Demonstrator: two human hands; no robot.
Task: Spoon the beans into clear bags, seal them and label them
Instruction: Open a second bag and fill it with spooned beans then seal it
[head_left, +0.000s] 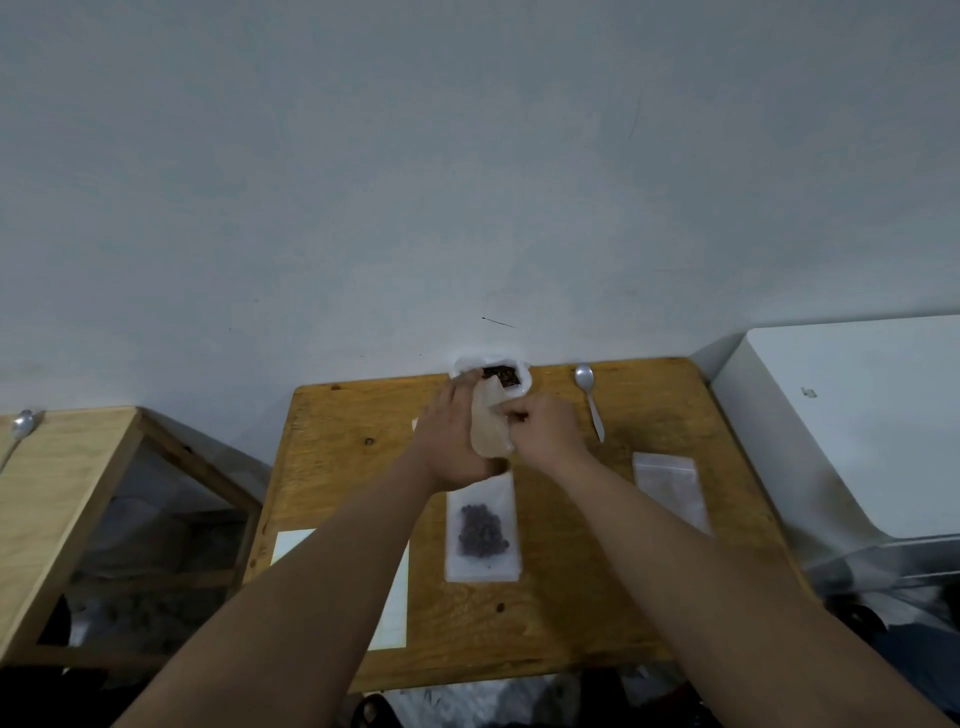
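Note:
Both my hands are raised over the far middle of the wooden table (571, 597). My left hand (449, 441) holds a pale beige sheet (488, 431) against its palm and fingers. My right hand (545, 428) pinches that sheet's right edge. What the sheet is cannot be told. Below the hands, a clear bag with dark beans (483, 530) lies flat on the table. An open white bag of beans (501, 376) stands at the far edge by the wall. A metal spoon (589, 400) lies to its right.
Empty clear bags (670, 491) lie at the right of the table. A white sheet (392, 592) lies at the left, partly under my left forearm. A wooden shelf unit (67, 493) stands left, a white appliance (857, 426) right.

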